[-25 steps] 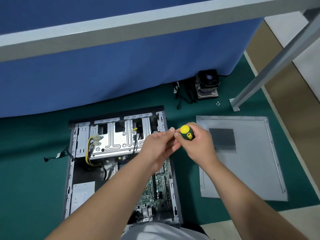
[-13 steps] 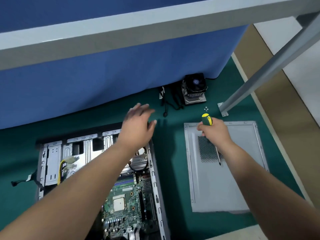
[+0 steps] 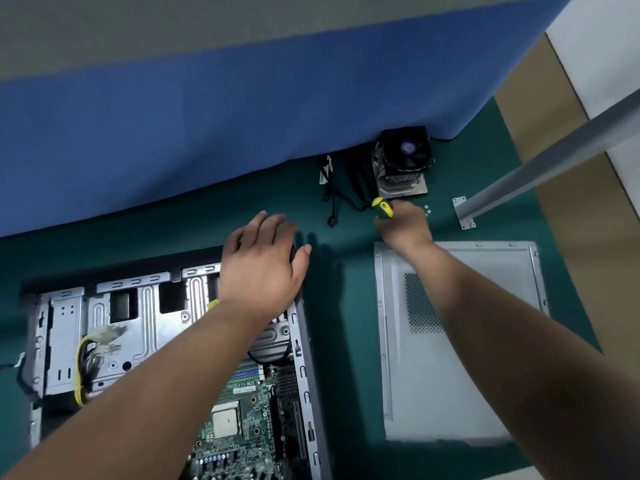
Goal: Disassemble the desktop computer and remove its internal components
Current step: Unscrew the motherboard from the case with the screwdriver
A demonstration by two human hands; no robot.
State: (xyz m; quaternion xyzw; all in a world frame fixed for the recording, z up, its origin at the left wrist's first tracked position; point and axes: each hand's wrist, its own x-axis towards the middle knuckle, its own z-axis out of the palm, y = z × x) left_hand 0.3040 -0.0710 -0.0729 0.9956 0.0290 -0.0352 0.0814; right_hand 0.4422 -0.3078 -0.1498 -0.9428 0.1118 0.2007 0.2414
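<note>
The open desktop case [image 3: 308, 341] lies on the green mat, its silver drive cage [image 3: 138, 323] at the back and green motherboard [image 3: 242, 420] in front. My left hand [image 3: 263, 265] hovers with spread fingers over the case's far right corner and holds nothing. My right hand [image 3: 401, 225] grips a screwdriver with a yellow and green handle [image 3: 382, 207], reaching to the mat just past the removed grey side panel [image 3: 460, 341]. The CPU cooler with its black fan [image 3: 403, 161] sits beyond that hand, beside small loose screws [image 3: 427, 210].
A blue partition [image 3: 207, 133] closes off the far side. Black cables [image 3: 332, 192] lie left of the cooler. A slanted grey metal leg with a foot bracket [image 3: 464, 213] stands at the right. Yellow power wires [image 3: 83, 362] hang in the case's left side.
My hands have parted. The right hand carried the screwdriver away over the side panel to the mat near the cooler. The left hand let go and opened over the case corner.
</note>
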